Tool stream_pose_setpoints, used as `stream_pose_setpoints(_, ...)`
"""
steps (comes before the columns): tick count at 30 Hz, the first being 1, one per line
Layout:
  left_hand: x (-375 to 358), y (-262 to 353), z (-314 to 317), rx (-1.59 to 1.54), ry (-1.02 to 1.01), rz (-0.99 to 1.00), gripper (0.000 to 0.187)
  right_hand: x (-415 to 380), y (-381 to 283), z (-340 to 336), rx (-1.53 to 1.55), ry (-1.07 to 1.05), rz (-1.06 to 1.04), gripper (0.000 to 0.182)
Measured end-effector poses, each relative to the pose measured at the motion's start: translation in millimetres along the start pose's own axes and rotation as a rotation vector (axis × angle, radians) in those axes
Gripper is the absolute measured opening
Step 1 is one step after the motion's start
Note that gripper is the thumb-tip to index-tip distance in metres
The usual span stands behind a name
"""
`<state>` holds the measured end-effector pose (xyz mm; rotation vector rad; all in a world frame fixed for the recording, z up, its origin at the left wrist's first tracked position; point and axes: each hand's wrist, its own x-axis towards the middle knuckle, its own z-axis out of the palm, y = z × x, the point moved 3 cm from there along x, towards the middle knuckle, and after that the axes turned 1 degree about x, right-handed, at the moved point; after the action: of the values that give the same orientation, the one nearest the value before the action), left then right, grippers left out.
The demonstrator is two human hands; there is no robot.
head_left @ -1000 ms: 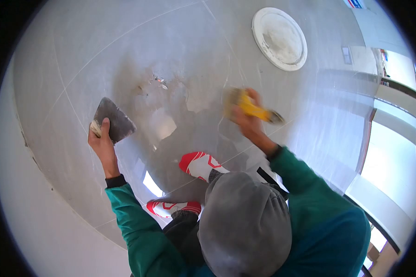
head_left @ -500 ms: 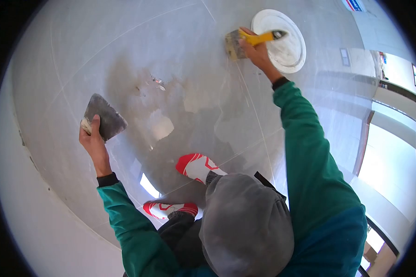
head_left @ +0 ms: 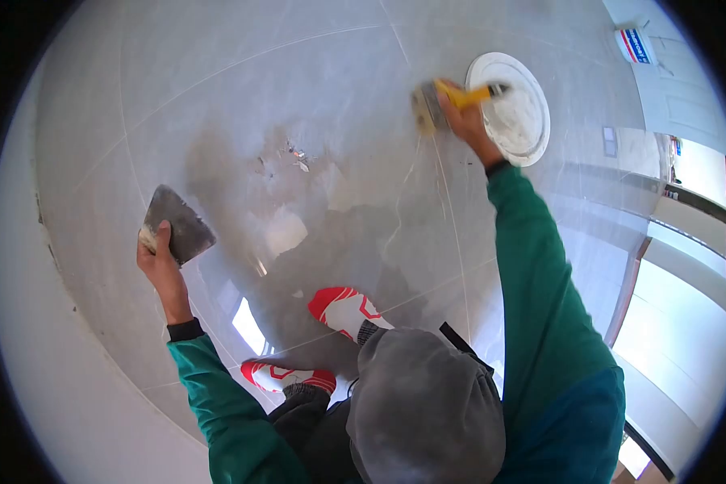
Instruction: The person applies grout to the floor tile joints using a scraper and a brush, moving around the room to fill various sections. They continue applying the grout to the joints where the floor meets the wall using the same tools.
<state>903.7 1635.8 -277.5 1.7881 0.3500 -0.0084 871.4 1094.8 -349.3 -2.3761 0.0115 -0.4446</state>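
My left hand (head_left: pixel 164 262) grips a dark, flat scraper blade (head_left: pixel 181 227) by its pale, smeared edge, thumb across its face. In my right hand (head_left: pixel 466 121) is a wide paintbrush with a yellow handle (head_left: pixel 466 96), its tan bristle end turned left, over the tiled floor. Beside that hand lies a round white lid (head_left: pixel 543 121) with white paste or powder (head_left: pixel 512 117) spread on it; the hand and brush handle overlap its left edge. Bits of debris (head_left: pixel 299 158) and a pale patch (head_left: pixel 285 232) show on the grey floor between my hands.
A white bucket (head_left: pixel 636 46) with a blue and red label stands at the upper right. My feet in red and white socks (head_left: pixel 347 310) are on the tiles. A white wall (head_left: pixel 81 363) runs along the left. A grey cap (head_left: pixel 427 411) fills the bottom middle.
The view has shifted, so the floor, lid and feet sit lower, and more of the bucket shows. My right hand has moved slightly with the brush. Both hands keep their holds.
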Motion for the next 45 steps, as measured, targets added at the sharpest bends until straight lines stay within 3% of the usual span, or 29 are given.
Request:
stream_pose_setpoints(3, 0.8, 15.0, 12.4, 0.030, -0.054, 0.039, 0.022, 77.5, -7.7, -1.6, -0.109, -0.053, 0.085, 0.037)
stream_pose_setpoints(5, 1.0, 22.9, 11.2, 0.083, -0.057, 0.083, 0.023, 107.3, -9.9, -1.3, 0.017, -0.210, 0.191, 0.039)
stream_pose_setpoints(9, -1.6, 14.7, -1.9, 0.107, -0.031, 0.038, 0.023, 129.9, 6.3, -16.5, -0.006, -0.206, 0.202, 0.048)
stream_pose_setpoints(11, -2.5, 5.2, -8.3, 0.157, -0.009, 0.016, 0.022, 125.9, 4.4, -22.3, -0.760, -0.212, 0.236, 0.059)
stream_pose_setpoints(12, -2.7, -3.8, -10.5, 0.151, -0.020, 0.002, 0.023, 114.8, 15.7, -9.7, -0.652, -0.181, 0.377, 0.065)
stream_pose_setpoints(13, -3.9, -12.2, -11.4, 0.144, -0.030, -0.009, 0.023, 101.4, 8.2, 7.1, -0.737, -0.137, 0.458, 0.051)
stream_pose_setpoints(15, -8.5, -16.7, -3.8, 0.158, -0.065, 0.023, 0.023, 70.9, -26.2, 41.9, -0.588, 0.016, 0.271, 0.041)
stream_pose_setpoints(17, -1.0, -43.9, -10.8, 0.329, -0.159, 0.015, 0.021, 33.9, -95.0, 76.7, -0.244, -0.008, 0.084, 0.032)
stream_pose_setpoints(18, -2.6, -50.9, -9.5, 0.355, -0.115, 0.108, 0.021, 16.6, -124.6, 90.4, -0.183, -0.040, 0.079, 0.032)
stream_pose_setpoints(20, -4.5, -47.9, -4.3, 0.327, -0.145, 0.079, 0.019, 5.6, -166.3, 105.5, -0.186, -0.206, -0.116, 0.029)
stream_pose_setpoints(23, -14.2, -55.5, 0.3, 0.290, -0.131, 0.049, 0.018, 19.6, -175.7, 113.1, 0.032, -0.340, -0.158, 0.028)
stream_pose_setpoints(24, -17.0, -55.1, 0.1, 0.277, -0.129, 0.051, 0.018, 38.3, -187.0, 113.8, 0.128, -0.345, -0.065, 0.027)
stream_pose_setpoints(26, -17.5, -64.8, -3.4, 0.288, -0.139, 0.022, 0.018, 76.5, -179.9, 137.6, 0.212, -0.221, -0.332, 0.026)
stream_pose_setpoints(27, -18.0, -70.4, -4.0, 0.287, -0.150, -0.012, 0.018, 90.5, -171.3, 155.1, 0.216, -0.213, -0.327, 0.026)
stream_pose_setpoints(30, -25.2, -73.9, 5.6, 0.334, -0.098, 0.042, 0.022, 94.2, -163.2, 188.8, 0.299, -0.332, -0.352, 0.029)
stream_pose_setpoints(32, -31.0, -74.8, 18.0, 0.433, -0.064, 0.127, 0.027, 73.5, -180.1, 184.5, 0.423, -0.530, -0.598, 0.033)
stream_pose_setpoints(36, -40.8, -62.9, 64.1, 0.423, -0.038, 0.126, 0.030, 28.8, -199.7, 150.2, 0.356, -0.693, -0.587, 0.033)
stream_pose_setpoints(38, -43.2, -58.9, 85.8, 0.424, -0.033, 0.118, 0.031, 20.0, -206.2, 126.7, 0.245, -0.776, -0.383, 0.036)
stream_pose_setpoints(39, -43.1, -59.2, 95.8, 0.435, -0.028, 0.108, 0.032, 18.8, -206.8, 117.1, 0.238, -0.783, -0.383, 0.036)
stream_pose_setpoints(41, -44.2, -61.3, 114.9, 0.403, -0.043, 0.110, 0.034, 25.4, -200.1, 83.1, 0.150, -0.241, -0.388, 0.040)
stream_pose_setpoints(45, -40.9, -56.0, 135.0, 0.351, -0.108, 0.041, 0.031, 33.9, -166.3, 46.8, 0.119, -0.006, -0.280, 0.041)
